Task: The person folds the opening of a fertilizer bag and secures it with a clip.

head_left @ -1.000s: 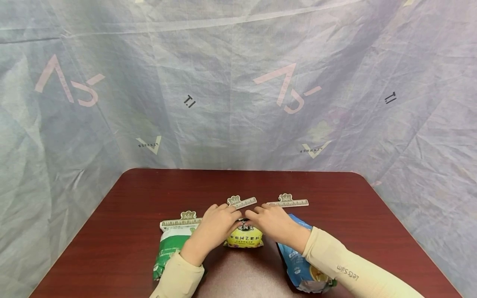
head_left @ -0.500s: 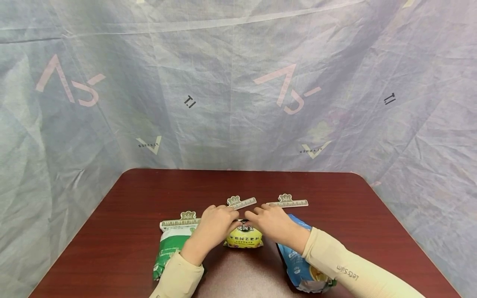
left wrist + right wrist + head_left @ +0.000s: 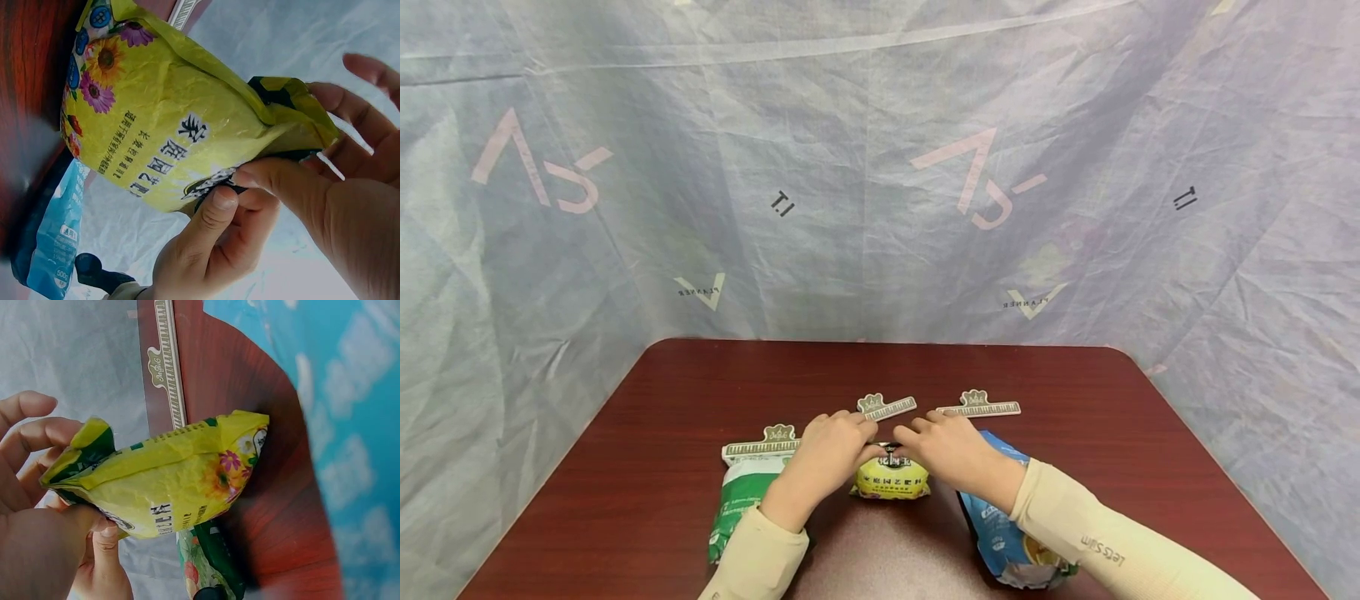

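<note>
A yellow plant fertilizer bag (image 3: 891, 482), printed with flowers and dark lettering, stands between both hands at the middle of the table. My left hand (image 3: 827, 454) pinches the bag's gathered top from the left, its thumb in front. From the other side my right hand (image 3: 953, 454) pinches the same top edge, the two thumbs close together. In the left wrist view the top of the yellow bag (image 3: 169, 119) is folded over, with a dark green flap near the left fingers. The right wrist view shows this fold beside the right fingers (image 3: 37, 440).
On the left lies a green and white bag (image 3: 741, 508) with a piano-key clip (image 3: 760, 447) across its top. A blue bag (image 3: 1000, 533) lies partly under the right forearm. Two loose piano-key clips, one left (image 3: 891, 408) and one right (image 3: 988, 409), lie beyond the hands.
My left hand has shifted slightly left along the bag's top, and more of the dark logo shows between the thumbs. The right hand stays almost in place.
</note>
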A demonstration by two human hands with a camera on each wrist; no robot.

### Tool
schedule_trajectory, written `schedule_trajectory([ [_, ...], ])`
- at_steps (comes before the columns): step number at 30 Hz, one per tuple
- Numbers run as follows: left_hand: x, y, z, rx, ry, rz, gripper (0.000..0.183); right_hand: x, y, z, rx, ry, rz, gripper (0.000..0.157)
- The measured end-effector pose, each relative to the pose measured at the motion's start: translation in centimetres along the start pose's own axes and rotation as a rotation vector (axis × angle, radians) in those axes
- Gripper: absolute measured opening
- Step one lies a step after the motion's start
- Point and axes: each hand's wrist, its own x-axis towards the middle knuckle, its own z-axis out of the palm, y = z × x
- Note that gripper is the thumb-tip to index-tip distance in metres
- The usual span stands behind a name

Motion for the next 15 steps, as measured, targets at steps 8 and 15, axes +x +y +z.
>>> schedule_trajectory([
  [8,-0.24,0.3,0.3,0.057,-0.021,-0.022,0.025,-0.18,-0.03,-0.21,0.011,-0.018,0.007,0.026],
  [15,-0.52,0.72,0.76,0.083,0.01,-0.037,0.023,-0.17,0.11,-0.22,-0.006,-0.016,0.005,0.027],
])
